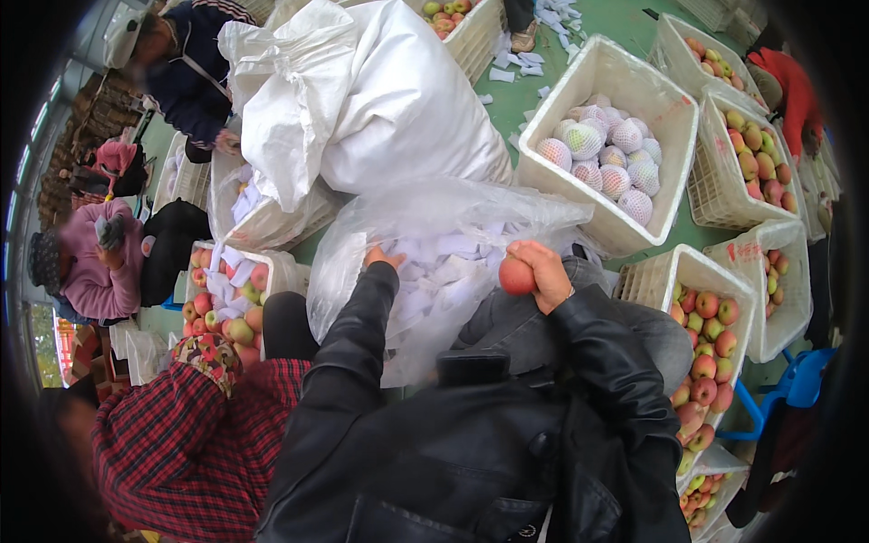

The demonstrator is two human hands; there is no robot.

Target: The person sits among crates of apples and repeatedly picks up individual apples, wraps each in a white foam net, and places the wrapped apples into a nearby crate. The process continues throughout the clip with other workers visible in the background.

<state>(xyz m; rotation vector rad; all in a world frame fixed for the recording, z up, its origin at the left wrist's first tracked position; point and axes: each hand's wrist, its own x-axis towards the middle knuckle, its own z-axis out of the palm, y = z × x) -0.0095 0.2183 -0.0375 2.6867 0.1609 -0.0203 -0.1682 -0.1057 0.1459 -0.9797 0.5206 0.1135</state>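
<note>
My right hand (547,273) grips a red apple (516,275) above my right thigh. My left hand (384,257) is at the left side of a clear plastic bag (339,292), among white foam net sleeves (441,265). Its fingers are partly hidden, and whether they hold a sleeve cannot be told. The bag lies wide in front of me, between my knees. Beyond it to the right, a white plastic crate (669,197) contains apples in foam nets (614,156). Close by my right leg stands a crate of bare apples (704,363).
A large white woven sack (421,102) bulges beyond the bag. Left of me sits a person in a red plaid shirt (190,455), beside a crate of apples and sleeves (288,271). Other people work farther left. A blue plastic stool (801,380) stands at right. Loose sleeves (502,75) litter the green floor.
</note>
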